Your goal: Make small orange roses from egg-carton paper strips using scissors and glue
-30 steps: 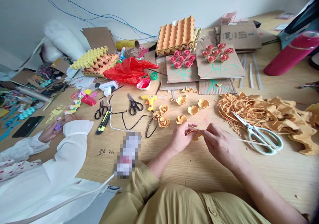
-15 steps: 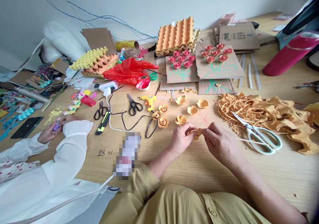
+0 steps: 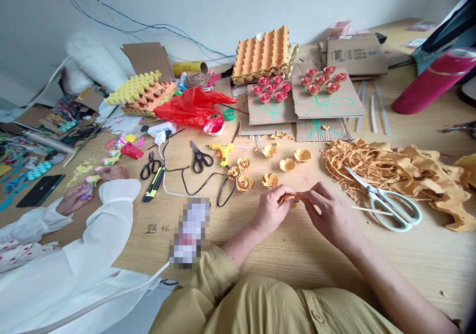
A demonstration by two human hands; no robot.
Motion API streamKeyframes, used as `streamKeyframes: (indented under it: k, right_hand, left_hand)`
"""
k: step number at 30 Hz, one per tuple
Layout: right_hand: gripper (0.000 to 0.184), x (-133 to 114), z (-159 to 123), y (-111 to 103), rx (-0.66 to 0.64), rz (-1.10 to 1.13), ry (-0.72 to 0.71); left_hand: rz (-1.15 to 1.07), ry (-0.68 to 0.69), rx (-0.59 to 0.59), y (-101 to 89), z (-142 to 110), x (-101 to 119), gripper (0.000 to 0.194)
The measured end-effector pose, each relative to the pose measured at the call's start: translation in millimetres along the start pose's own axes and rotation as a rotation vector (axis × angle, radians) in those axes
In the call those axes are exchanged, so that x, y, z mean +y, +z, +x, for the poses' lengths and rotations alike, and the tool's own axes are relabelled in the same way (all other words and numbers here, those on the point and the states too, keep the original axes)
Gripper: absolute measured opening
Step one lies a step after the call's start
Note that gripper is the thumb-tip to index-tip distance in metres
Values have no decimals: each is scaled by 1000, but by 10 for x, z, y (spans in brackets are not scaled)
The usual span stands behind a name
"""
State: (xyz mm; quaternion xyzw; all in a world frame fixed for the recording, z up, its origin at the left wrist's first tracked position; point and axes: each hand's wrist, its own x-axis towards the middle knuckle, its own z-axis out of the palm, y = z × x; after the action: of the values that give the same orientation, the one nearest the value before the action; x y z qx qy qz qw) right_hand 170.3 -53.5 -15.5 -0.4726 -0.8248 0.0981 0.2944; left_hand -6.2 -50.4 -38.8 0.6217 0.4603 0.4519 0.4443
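My left hand [image 3: 274, 208] is closed on a small orange egg-carton flower piece [image 3: 288, 200], held just above the wooden table. The fingertips of my right hand [image 3: 324, 213] pinch the right edge of the same piece, whose underside is partly hidden by my fingers. Beyond my hands lie several orange paper flowers, among them an open one [image 3: 270, 180] and a tighter rose [image 3: 244, 183]. A yellow glue gun [image 3: 222, 152] rests behind those roses. To the right, scissors with pale green handles [image 3: 394, 210] lie against a heap of orange carton scraps [image 3: 401, 165].
Red paper flowers sit on cardboard sheets [image 3: 271, 113] at the back. Black scissors [image 3: 201, 157], a yellow utility knife [image 3: 153, 184] and a looping black cord lie left. A co-worker's hands [image 3: 76, 198] handle small pieces at far left. A pink bottle [image 3: 433, 81] stands right.
My fingers shift slightly on the orange piece, which stays in nearly the same place. At the left, the co-worker's hands have moved apart, and a yellowish piece shows between them.
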Motion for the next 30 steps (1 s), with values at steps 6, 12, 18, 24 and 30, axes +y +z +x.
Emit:
streamKeyframes:
  k: [6, 12, 18, 24, 30]
  right_hand:
    - [24, -11, 22, 2, 27, 32, -5]
    - [22, 12, 19, 9, 7, 124, 31]
    - [23, 46, -22, 8, -12, 10, -12]
    - [23, 37, -2, 7, -9, 13, -19]
    - [23, 22, -21, -6, -14, -26, -56]
  left_hand:
    - [16, 14, 58, -12, -4, 29, 8]
    - [65, 17, 31, -39, -7, 20, 10]
    - [12, -9, -21, -22, -7, -57, 7]
    - [-88, -57, 5, -23, 0, -13, 7]
    - [4, -15, -4, -49, -8, 17, 7]
